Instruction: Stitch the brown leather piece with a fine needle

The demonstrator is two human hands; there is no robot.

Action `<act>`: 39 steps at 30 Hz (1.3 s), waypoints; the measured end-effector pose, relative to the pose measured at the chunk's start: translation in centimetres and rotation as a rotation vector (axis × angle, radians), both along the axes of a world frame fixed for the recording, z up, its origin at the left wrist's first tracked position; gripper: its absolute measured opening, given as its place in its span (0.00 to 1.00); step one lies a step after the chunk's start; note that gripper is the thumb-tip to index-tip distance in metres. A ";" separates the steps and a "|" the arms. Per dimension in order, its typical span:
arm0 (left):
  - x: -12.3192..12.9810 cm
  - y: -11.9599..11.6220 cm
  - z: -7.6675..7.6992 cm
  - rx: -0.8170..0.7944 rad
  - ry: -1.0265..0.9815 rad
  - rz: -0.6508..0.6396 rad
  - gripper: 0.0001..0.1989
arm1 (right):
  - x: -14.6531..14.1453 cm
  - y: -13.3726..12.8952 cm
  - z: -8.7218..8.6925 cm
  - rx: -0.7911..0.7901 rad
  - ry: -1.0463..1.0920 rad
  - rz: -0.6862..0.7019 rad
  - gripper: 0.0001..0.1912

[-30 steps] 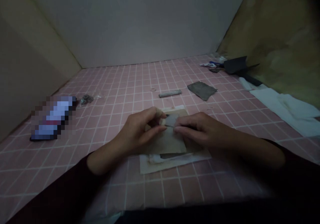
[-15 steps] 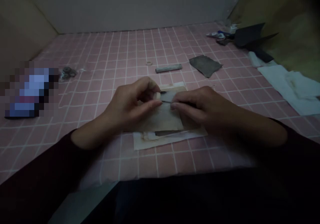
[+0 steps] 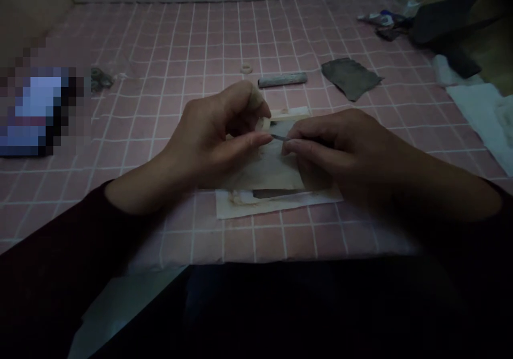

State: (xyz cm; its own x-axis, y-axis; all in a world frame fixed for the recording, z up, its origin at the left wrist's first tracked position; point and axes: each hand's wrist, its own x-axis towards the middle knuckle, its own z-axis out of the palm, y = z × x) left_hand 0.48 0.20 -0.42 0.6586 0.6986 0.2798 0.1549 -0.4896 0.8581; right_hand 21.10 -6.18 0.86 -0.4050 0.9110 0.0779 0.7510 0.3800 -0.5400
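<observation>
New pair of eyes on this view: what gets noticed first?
Probably the bright pixelated block at the left edge, which stands out in a dim scene. Next, at the center, the left hand pinching a pale ring and the right hand holding a thin dark tool, over pale sheets. Beyond them, a ragged gray piece lies right of a gray cylinder on the pink checked cloth.

Left hand, right hand each pinching, fingertips close but apart (forearms angled inward).
</observation>
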 end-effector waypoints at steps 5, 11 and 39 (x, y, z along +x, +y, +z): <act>-0.1 0.3 0.2 -0.226 -0.129 -0.056 0.04 | -0.1 -0.3 -0.6 0.303 -0.161 -0.086 0.08; -0.1 0.2 0.6 -0.214 -0.159 -0.018 0.05 | -0.3 -0.4 -0.6 0.257 -0.167 -0.073 0.08; -0.2 0.1 0.1 -0.220 0.004 -0.107 0.09 | -0.5 -0.3 -0.7 0.162 -0.006 -0.008 0.10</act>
